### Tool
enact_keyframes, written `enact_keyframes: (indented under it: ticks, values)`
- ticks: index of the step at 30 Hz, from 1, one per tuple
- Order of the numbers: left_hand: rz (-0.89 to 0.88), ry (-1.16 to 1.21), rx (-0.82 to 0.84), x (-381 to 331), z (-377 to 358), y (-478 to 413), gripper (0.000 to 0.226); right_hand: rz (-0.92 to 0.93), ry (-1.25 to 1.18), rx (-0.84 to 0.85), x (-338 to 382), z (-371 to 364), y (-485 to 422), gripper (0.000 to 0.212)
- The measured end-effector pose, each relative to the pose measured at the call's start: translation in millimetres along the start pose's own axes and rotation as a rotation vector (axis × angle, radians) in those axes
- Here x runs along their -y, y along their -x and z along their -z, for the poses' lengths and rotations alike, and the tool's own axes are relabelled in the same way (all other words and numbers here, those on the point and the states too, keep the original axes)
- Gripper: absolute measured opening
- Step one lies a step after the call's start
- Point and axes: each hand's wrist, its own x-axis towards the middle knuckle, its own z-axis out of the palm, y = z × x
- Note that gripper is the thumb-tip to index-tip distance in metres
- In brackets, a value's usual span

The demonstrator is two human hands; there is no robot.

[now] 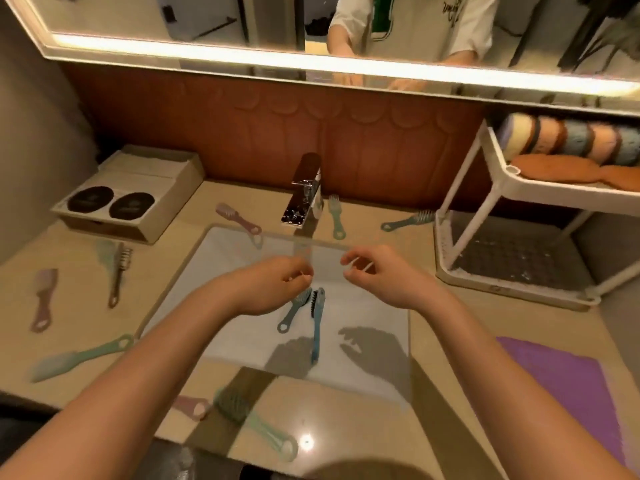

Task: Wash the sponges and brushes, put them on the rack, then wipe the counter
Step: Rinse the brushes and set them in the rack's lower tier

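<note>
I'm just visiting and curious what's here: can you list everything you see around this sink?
Sink: one, white, centre.
Counter: one, beige, around it.
Faucet: one, chrome, behind the sink.
Brushes in sink: two, teal and blue, side by side.
Brushes on counter: at least eight, pink, green, teal, scattered around the sink.
Rack: one, white, two tiers, right.
Sponges: several, pastel and orange, rack's upper tier.
Cloth: one, purple, front right counter.
Box: one, beige, back left.
Mirror: one, lit lower edge, above.
Left hand, right hand: bare, over the sink, fingers loosely curled, nothing clearly held.
</note>
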Motion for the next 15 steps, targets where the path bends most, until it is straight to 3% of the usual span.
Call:
enact_keyframes:
  ticks: [15]
  values:
    - [0.273,0.218,0.010,184,-80,60,0.039,-0.188,-0.042,0.312,49,-181,-31,0.023]
